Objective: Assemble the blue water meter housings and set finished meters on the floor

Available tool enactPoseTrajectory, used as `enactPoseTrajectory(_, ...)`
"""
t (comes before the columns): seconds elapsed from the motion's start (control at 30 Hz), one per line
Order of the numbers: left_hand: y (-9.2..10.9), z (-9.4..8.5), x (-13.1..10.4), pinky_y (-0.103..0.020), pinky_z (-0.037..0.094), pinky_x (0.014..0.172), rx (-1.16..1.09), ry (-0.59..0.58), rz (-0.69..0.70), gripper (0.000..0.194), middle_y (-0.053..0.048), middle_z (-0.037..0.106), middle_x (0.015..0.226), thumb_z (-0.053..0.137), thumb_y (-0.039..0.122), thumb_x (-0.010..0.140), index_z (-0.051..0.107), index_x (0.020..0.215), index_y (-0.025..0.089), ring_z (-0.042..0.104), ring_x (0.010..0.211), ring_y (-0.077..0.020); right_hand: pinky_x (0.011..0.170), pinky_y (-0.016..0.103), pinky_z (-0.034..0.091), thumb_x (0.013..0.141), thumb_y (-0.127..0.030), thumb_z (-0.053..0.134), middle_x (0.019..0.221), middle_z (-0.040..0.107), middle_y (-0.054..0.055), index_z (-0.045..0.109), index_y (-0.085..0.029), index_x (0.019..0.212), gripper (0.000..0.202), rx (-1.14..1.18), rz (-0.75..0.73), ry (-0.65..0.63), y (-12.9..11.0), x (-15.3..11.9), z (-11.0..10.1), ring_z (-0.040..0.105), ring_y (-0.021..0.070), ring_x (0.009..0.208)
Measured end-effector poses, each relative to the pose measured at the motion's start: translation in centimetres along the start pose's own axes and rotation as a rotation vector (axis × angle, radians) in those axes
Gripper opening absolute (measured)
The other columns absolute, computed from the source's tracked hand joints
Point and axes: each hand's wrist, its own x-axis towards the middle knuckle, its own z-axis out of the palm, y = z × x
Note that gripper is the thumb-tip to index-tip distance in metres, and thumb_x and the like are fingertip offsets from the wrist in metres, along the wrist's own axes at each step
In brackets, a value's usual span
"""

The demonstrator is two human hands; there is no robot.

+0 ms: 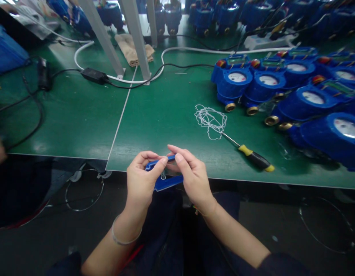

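Observation:
Between my hands, at the front edge of the green table, is a blue plastic frame (168, 183) with a see-through middle. My left hand (143, 176) grips its left side, thumb on top. The right side is pinched by my right hand (194, 178), its thumb near the upper edge. Fingers partly hide the piece. Beyond them on the table lies a loose tangle of thin white cord (211, 119). A screwdriver (254, 158) with a black and yellow handle rests to the right, its tip touching the cord.
Several blue meters (234, 82) crowd the right side, with more along the back. Grey metal posts (135, 38) stand on the table beside a beige cloth (131, 49). Cables and a black adapter (94, 76) lie left of centre. Part of another person shows at the left edge.

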Motion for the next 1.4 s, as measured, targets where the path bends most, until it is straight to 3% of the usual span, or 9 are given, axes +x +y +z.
enactPoseTrajectory(0.13, 0.1, 0.0, 0.2, -0.02, 0.053, 0.066, -0.029, -0.001, -0.016, 0.039, 0.0, 0.074, 0.076, 0.087, 0.028, 0.065, 0.056, 0.088, 0.019, 0.069, 0.066, -0.012, 0.081, 0.033, 0.064, 0.092, -0.04, 0.061, 0.096, 0.064, 0.004, 0.077, -0.028, 0.109, 0.026, -0.01, -0.028, 0.047, 0.0, -0.1, 0.1, 0.069, 0.0171, 0.088)
enactPoseTrajectory(0.3, 0.9, -1.4, 0.3, -0.022, 0.057, 0.071, -0.057, -0.186, -0.167, 0.051, -0.01, 0.077, 0.104, 0.076, 0.049, 0.079, 0.063, 0.118, 0.018, 0.073, 0.086, -0.0166, 0.08, 0.032, 0.065, 0.089, -0.04, 0.066, 0.1, 0.067, 0.005, 0.076, -0.027, 0.112, 0.029, 0.104, 0.04, 0.117, 0.5, 0.6, -0.1, 0.07, 0.0159, 0.088)
enactPoseTrajectory(0.43, 1.0, -2.6, 0.6, -0.022, 0.058, 0.077, -0.001, -0.253, -0.211, 0.042, -0.01, 0.075, 0.113, 0.074, 0.048, 0.082, 0.073, 0.113, 0.019, 0.072, 0.099, -0.0191, 0.08, 0.033, 0.065, 0.085, -0.042, 0.069, 0.1, 0.068, 0.005, 0.076, -0.026, 0.112, 0.032, 0.129, 0.117, 0.128, 0.7, 1.0, -0.5, 0.07, 0.0159, 0.088)
enactPoseTrajectory(0.63, 0.9, -2.7, 1.1, -0.022, 0.058, 0.074, -0.058, -0.27, -0.239, 0.037, -0.008, 0.078, 0.098, 0.077, 0.044, 0.08, 0.076, 0.108, 0.02, 0.073, 0.082, -0.0155, 0.076, 0.031, 0.066, 0.082, -0.042, 0.072, 0.098, 0.07, 0.005, 0.077, -0.024, 0.11, 0.033, 0.168, 0.159, 0.126, 0.2, 1.0, -0.4, 0.07, 0.0159, 0.086)
enactPoseTrajectory(0.73, 1.0, -2.7, 1.0, -0.02, 0.058, 0.077, -0.153, -0.32, -0.274, 0.039, -0.009, 0.074, 0.117, 0.072, 0.049, 0.083, 0.075, 0.111, 0.022, 0.073, 0.094, -0.0164, 0.074, 0.029, 0.066, 0.081, -0.04, 0.073, 0.097, 0.07, 0.005, 0.077, -0.024, 0.109, 0.032, 0.188, 0.136, 0.161, 0.1, 1.2, -0.5, 0.07, 0.0148, 0.084)
enactPoseTrajectory(0.83, 1.2, -3.0, 0.7, -0.027, 0.061, 0.081, -0.219, -0.334, -0.326, 0.049, -0.01, 0.071, 0.125, 0.062, 0.058, 0.088, 0.067, 0.126, 0.025, 0.072, 0.101, -0.0207, 0.074, 0.029, 0.066, 0.082, -0.039, 0.073, 0.098, 0.07, 0.004, 0.077, -0.023, 0.108, 0.031, 0.187, 0.109, 0.22, 0.0, 1.4, -0.7, 0.069, 0.0138, 0.084)
enactPoseTrajectory(1.0, 0.7, -3.5, 0.2, -0.032, 0.061, 0.086, -0.147, -0.304, -0.314, 0.045, -0.01, 0.074, 0.115, 0.07, 0.044, 0.087, 0.067, 0.126, 0.022, 0.073, 0.099, -0.0221, 0.076, 0.031, 0.066, 0.081, -0.038, 0.073, 0.099, 0.069, 0.004, 0.078, -0.023, 0.106, 0.03, 0.19, 0.085, 0.242, -0.4, 1.5, -0.7, 0.069, 0.0142, 0.086)
enactPoseTrajectory(1.17, 0.0, -3.3, 0.0, -0.033, 0.062, 0.086, -0.129, -0.266, -0.233, 0.045, -0.01, 0.077, 0.104, 0.07, 0.047, 0.086, 0.07, 0.122, 0.02, 0.075, 0.094, -0.0218, 0.073, 0.027, 0.065, 0.081, -0.036, 0.073, 0.094, 0.071, 0.003, 0.077, -0.021, 0.107, 0.03, 0.247, 0.124, 0.241, -0.8, 1.5, -0.5, 0.068, 0.0115, 0.08)
enactPoseTrajectory(1.4, -0.3, -1.3, -0.8, -0.03, 0.064, 0.08, -0.102, -0.051, -0.009, 0.044, -0.009, 0.077, 0.106, 0.059, 0.053, 0.092, 0.07, 0.122, 0.022, 0.075, 0.095, -0.0219, 0.075, 0.03, 0.065, 0.084, -0.034, 0.07, 0.095, 0.07, 0.003, 0.074, -0.02, 0.112, 0.032, 0.309, 0.14, 0.361, -1.0, 1.5, 0.6, 0.068, 0.0122, 0.08)
